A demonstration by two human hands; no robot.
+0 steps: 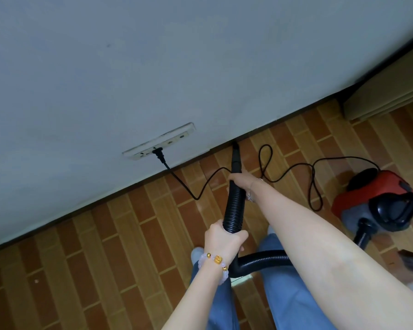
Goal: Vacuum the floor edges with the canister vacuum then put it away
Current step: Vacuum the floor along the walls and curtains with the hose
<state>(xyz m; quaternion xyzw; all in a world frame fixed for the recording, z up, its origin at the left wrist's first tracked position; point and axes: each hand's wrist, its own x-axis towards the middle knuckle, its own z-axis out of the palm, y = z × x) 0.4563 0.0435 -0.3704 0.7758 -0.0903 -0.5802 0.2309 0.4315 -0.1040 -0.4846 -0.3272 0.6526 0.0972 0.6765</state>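
A view looking down at a person's two bare arms as they hold a black ribbed vacuum hose [234, 206]. The left hand [224, 236], with a pale bead and gold bracelet [216, 262] on its wrist, has its fingers curled round the hose nearer the body. The right hand [241, 181], further forward and wearing a thin silver chain, grips the hose where it joins a narrow black nozzle [235, 158]. The nozzle's tip sits at the dark line where the grey-blue wall [153, 55] meets the floor [81, 270], which is laid with orange and tan brick-patterned tiles. The hose bends behind the person's blue trousers [293, 294] and runs to the right to a red and black canister vacuum [379, 186], which stands on the floor well away from the wall. A black power cord [293, 166] lies in loose loops on the tiles between the canister and a white socket strip [157, 142] low on the wall, where its plug [159, 156] is inserted. A beige piece of furniture [391, 91] stands against the wall at the upper right.
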